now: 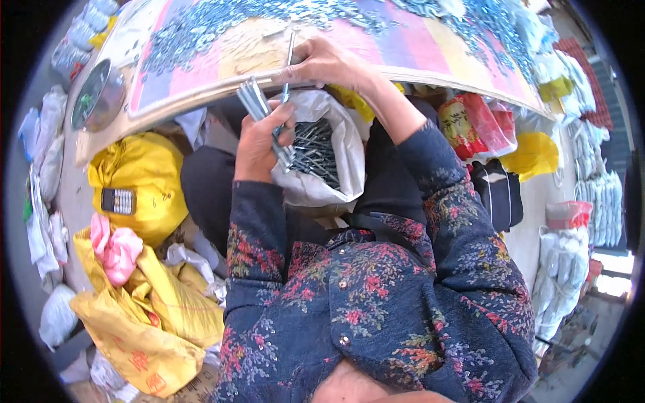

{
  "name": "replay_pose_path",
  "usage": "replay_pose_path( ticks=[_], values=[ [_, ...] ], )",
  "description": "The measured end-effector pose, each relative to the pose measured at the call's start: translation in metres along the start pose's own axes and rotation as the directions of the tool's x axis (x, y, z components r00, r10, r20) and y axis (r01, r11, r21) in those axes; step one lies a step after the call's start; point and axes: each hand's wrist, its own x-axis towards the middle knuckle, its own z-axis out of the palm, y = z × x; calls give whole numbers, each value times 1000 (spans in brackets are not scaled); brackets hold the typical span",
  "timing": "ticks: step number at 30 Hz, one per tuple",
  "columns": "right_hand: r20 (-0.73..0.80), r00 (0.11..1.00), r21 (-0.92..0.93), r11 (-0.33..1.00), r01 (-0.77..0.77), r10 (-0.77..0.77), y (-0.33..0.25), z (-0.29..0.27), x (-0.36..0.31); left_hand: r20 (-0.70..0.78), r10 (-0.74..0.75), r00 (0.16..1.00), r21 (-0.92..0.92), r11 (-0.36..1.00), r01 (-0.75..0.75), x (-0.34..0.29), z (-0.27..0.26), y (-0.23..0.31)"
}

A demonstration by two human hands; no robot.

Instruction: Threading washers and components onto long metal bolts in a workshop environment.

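My left hand is closed around a bundle of long silvery metal bolts, which stick out above and below the fist. Just right of it, my right hand pinches one slim bolt held upright at the table's edge. That bolt's lower end comes down beside the left thumb; whether they touch I cannot tell. Below both hands, a white sack stands with its mouth spread between my knees. Many similar bolts lie jumbled in it.
Heaps of small metal washers cover much of the striped tabletop. A metal bowl sits at its left corner. Yellow sacks crowd the left, one bearing a phone. Red and white bags are under the table's right side.
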Motion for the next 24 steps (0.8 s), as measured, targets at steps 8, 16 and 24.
replay_pose_path(
  ticks=[8, 16, 24],
  values=[
    [-740, 625, -425, 893, -148, -249, 26, 47, -13, -36, 111, 993, -200, 973, -115, 8, -9, -3],
    [-459, 489, -430, 667, 609, -742, -96, 115, -55, -227, 28, 974, -123, 991, -57, 0, -21, 8],
    [-435, 532, -531, 685, 499, -726, -71, 128, -59, -461, 29, 887, -40, 998, -53, 1, 4, 13]
  ],
)
